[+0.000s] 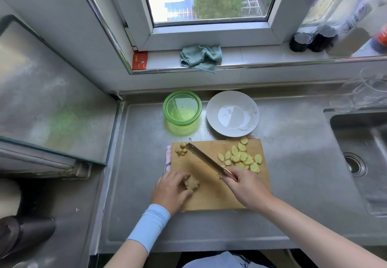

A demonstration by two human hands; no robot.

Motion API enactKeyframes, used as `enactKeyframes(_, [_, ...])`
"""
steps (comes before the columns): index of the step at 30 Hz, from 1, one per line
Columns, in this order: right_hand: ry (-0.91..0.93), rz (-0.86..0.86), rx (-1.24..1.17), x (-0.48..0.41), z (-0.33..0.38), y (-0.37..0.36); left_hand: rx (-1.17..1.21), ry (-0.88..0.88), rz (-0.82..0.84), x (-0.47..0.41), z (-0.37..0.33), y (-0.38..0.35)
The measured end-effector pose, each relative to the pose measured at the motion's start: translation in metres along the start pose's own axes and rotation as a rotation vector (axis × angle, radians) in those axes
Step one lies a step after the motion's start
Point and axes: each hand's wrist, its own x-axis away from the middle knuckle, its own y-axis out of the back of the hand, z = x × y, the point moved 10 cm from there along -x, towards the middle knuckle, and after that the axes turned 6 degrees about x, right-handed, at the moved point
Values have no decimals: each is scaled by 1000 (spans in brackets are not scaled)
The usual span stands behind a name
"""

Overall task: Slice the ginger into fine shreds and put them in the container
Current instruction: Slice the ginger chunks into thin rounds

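A wooden cutting board (211, 196) lies on the steel counter. My left hand (170, 190) grips a peeled chunk of ginger (191, 183) at the board's near left. My right hand (246, 187) holds a knife (204, 158) by its handle, the blade pointing to the board's far left corner. Several yellow ginger slices (243, 157) lie in a heap at the board's far right. Small ginger trimmings (181, 149) sit at the far left corner beside the knife tip. A green translucent container (182, 108) stands behind the board.
A white plate (232, 113) sits right of the container. The sink (360, 158) lies to the right, a glass-topped stove (48, 100) to the left. A green cloth (200, 57) and a red packet (139, 60) rest on the windowsill, with bottles (310, 41) at its right.
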Motion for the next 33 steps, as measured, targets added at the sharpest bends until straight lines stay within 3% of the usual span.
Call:
enactKeyframes(3, [38, 25, 27, 4, 1, -6, 5, 187, -97, 11, 6, 0])
enactKeyframes(5, [22, 63, 27, 8, -1, -13, 17, 170, -191, 19, 3, 5])
enactKeyframes(8, [24, 82, 94, 11, -5, -20, 108, -72, -271, 24, -16, 14])
enactKeyframes(11, [48, 84, 116, 12, -4, -23, 77, -335, -202, 25, -37, 6])
enactKeyframes(14, [59, 101, 140, 12, -4, -28, 19, -409, -217, 23, -42, -3])
enactKeyframes(23, [231, 25, 410, 17, 10, -22, 5, -400, -311, 21, -42, -3])
enactKeyframes(33, [395, -136, 520, 36, 29, -16, 58, -376, -363, 21, -33, -2])
